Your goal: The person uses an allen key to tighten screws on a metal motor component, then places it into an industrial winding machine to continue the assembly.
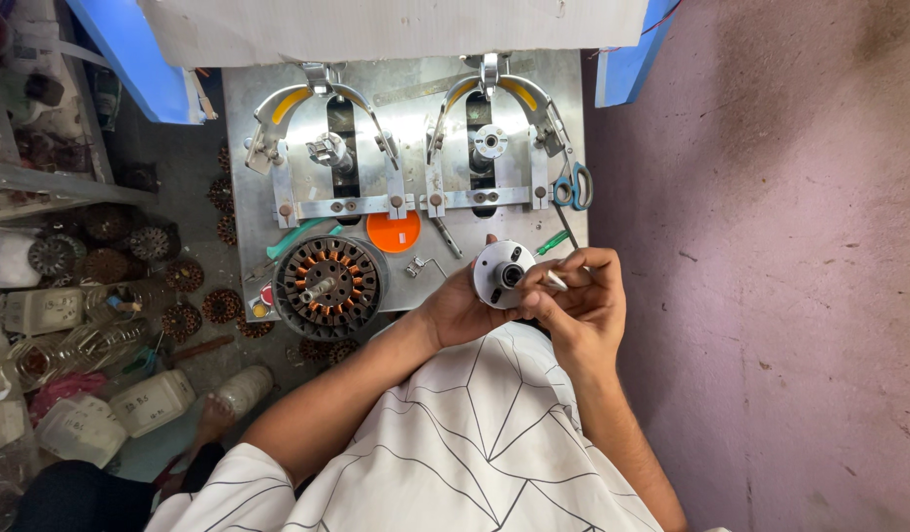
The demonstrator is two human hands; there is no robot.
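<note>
At the far left, low in the view, several whitish plastic jars and tubs lie on their sides on the floor, some with pale printed labels. Another whitish tub lies just beside them, nearer the bottom edge, and a clear jar with a light label lies a little higher up. On the metal workbench, an orange round sticker with a small white patch sits below the left clamp. A small red and yellow label shows at the bench's left edge, beside the wound motor core.
</note>
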